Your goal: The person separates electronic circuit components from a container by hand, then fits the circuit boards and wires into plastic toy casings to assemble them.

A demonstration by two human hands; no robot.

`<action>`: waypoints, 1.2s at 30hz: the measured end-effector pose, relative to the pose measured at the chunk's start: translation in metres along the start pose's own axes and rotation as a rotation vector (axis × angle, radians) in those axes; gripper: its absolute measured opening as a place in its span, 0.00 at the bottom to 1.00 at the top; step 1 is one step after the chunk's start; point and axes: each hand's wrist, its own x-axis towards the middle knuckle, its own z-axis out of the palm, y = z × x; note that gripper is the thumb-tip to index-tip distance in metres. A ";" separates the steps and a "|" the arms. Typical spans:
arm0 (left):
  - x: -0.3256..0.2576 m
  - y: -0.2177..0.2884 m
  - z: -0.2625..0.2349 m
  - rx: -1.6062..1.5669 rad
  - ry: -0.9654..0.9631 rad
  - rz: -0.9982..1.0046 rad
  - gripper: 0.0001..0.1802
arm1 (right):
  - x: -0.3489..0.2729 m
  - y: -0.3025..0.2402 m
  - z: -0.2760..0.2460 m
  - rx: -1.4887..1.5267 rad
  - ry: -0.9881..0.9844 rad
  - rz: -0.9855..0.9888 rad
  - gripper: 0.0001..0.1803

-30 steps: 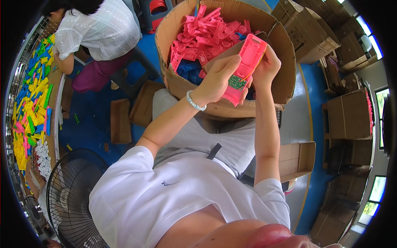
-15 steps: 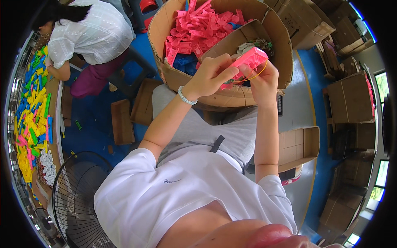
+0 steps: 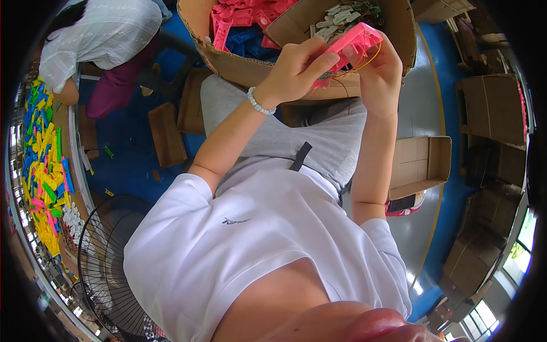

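Note:
Above the near edge of a big cardboard box, my left hand (image 3: 297, 69) grips one end of a pink plastic casing (image 3: 358, 39) between thumb and fingers. On the casing's other end my right hand (image 3: 380, 82) is closed, its fingers partly behind the piece. A thin yellow wire (image 3: 374, 56) loops from the casing past my right fingers, and a darker wire (image 3: 345, 86) hangs below between the hands. The casing is tilted, with its ribbed hollow side partly showing. What lies under my left fingertips is hidden.
The big box (image 3: 239, 68) holds pink casings (image 3: 248, 18), blue parts (image 3: 250, 43) and an inner carton with white wired pieces (image 3: 345, 16). Left are a co-worker (image 3: 108, 34), a table of coloured parts (image 3: 48, 171) and a fan (image 3: 114, 256). An open carton (image 3: 419, 165) stands right.
The head view has shifted, so the box and co-worker sit higher in the picture. Both hands still hold the pink casing, which appears slightly farther up and right.

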 end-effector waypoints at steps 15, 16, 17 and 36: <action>0.042 -0.009 0.006 -0.602 0.238 -0.234 0.19 | -0.009 0.015 -0.002 -0.153 0.118 0.072 0.07; 0.041 -0.015 0.009 -0.614 0.220 -0.240 0.19 | -0.015 0.017 -0.003 -0.165 0.136 0.074 0.07; 0.039 -0.020 0.012 -0.534 0.272 -0.236 0.20 | -0.021 0.021 -0.001 -0.301 0.125 0.037 0.06; 0.003 -0.026 0.061 -0.286 -0.069 -0.186 0.17 | -0.154 0.020 -0.112 -0.552 0.890 0.075 0.16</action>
